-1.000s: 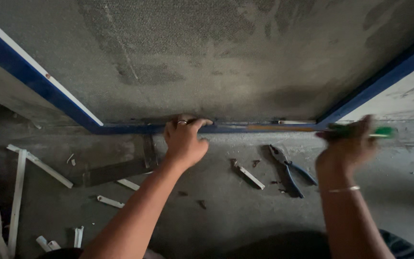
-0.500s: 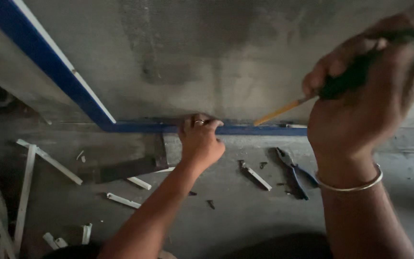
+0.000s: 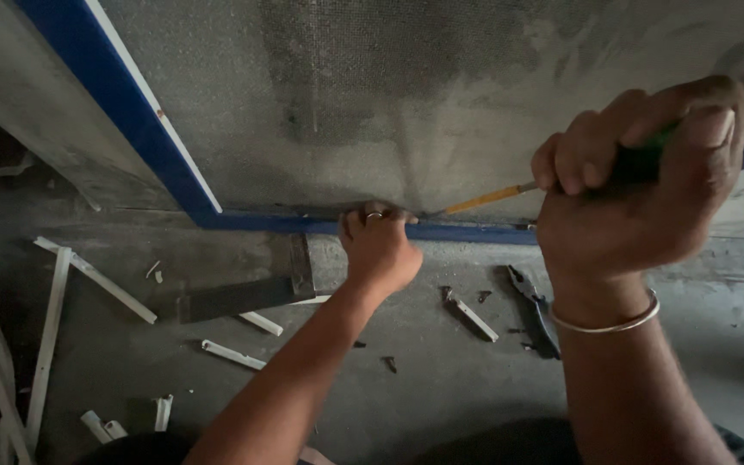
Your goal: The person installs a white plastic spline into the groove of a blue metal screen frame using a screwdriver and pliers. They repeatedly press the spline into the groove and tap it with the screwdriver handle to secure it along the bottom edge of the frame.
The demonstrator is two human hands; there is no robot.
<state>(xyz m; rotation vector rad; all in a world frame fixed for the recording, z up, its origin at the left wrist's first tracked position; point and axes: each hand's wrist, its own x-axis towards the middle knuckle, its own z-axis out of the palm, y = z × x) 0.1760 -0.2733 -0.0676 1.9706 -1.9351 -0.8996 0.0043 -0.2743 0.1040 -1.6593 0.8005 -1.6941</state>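
A green-handled screwdriver is gripped tight in the right hand, fingers curled shut around the handle, and its tip is aimed at the bottom edge of the blue frame, right where the mesh meets it. The left hand is pressed on that edge, fingers bunched together just beside the tip. If the tip gets skidded off the frame, those fingers could easily be jabbed, or the mesh poked through. Pliers are lying on the floor nearby.

Right hand holds a screwdriver toward the blue frame, left hand pressing it.
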